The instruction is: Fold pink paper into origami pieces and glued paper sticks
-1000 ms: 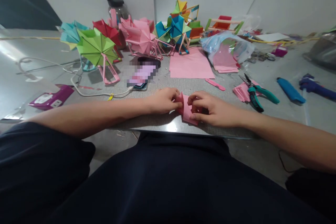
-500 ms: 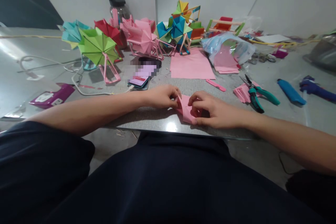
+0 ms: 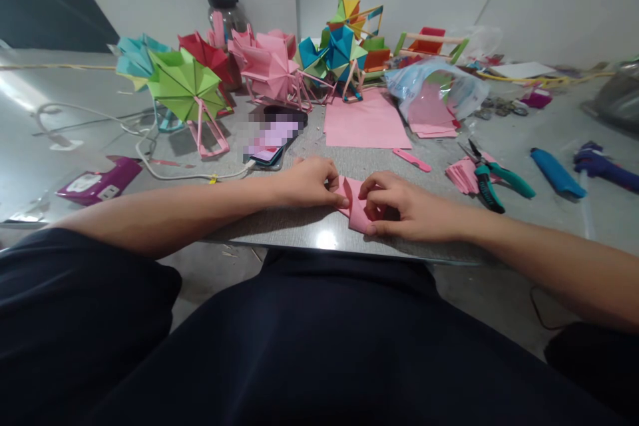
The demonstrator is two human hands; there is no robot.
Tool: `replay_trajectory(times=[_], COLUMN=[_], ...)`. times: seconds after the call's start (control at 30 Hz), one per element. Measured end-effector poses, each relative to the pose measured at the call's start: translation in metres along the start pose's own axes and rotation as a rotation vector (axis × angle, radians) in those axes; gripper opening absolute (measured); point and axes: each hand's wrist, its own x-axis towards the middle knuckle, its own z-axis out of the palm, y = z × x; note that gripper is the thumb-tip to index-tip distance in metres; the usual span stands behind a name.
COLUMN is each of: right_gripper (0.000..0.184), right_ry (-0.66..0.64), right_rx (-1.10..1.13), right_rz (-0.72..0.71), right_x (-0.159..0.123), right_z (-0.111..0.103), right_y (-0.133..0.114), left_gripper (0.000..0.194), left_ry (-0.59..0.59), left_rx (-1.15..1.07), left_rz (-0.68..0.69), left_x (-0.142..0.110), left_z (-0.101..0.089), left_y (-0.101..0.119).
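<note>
A partly folded piece of pink paper (image 3: 357, 213) rests at the table's near edge, one of its flaps standing up. My left hand (image 3: 317, 184) has its thumb and curled fingers on the paper's left side. From the right, my right hand (image 3: 394, 206) grips the same paper, thumb low at the front corner and bent fingers on top. Parts of the paper are hidden behind the right fingers. Beyond the hands lie flat pink sheets (image 3: 367, 120) and a pink craft knife-like tool (image 3: 412, 160).
Folded-paper wheels, one green (image 3: 187, 86) and one pink (image 3: 269, 66), stand at the back. A phone (image 3: 274, 140) with a white cable lies left of centre. Teal-handled pliers (image 3: 489, 176) sit on pink strips (image 3: 462, 176). Farther right are a blue object (image 3: 558, 173) and a plastic bag (image 3: 434, 90).
The paper's raised flap leans over more than before. My left fingers shifted along its left side, with the thumb now laid over the flap's edge. My right hand stays nearly in place.
</note>
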Motion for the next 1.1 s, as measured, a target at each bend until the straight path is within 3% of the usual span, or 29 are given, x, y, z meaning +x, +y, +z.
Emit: replay_trajectory(times=[0.4,0.5,0.6,0.73,0.87,1.0,1.1], right_gripper=[0.032,0.028,0.025,0.021,0.017,0.019,0.022], right_ry=[-0.030,-0.052,-0.048,-0.019,-0.018,-0.016,0.005], right_rx=[-0.009,0.015,0.034,0.009,0.027,0.053,0.078], right_rz=[-0.005,-0.023,-0.024,-0.053,-0.033,-0.018,-0.035], right_x=[0.001,0.001,0.001,0.002,0.003,0.003,0.004], right_z=[-0.003,-0.005,-0.005,-0.003,-0.001,-0.002,-0.001], right_y=[0.002,0.007,0.010,0.011,0.012,0.012,0.013], left_gripper=[0.040,0.040,0.032,0.007,0.018,0.020,0.033], left_ry=[0.005,0.060,0.096,-0.026,-0.099,-0.167,-0.211], left_rx=[0.063,0.107,0.107,0.016,0.094,0.149,0.211], left_rz=[0.034,0.021,0.153,0.422,0.597,0.633,0.648], left_x=[-0.001,-0.003,-0.005,-0.006,-0.010,-0.025,-0.035], left_z=[0.001,0.001,0.003,0.004,-0.002,-0.012,-0.016], left_y=[-0.001,0.002,0.002,-0.004,-0.005,-0.002,-0.006])
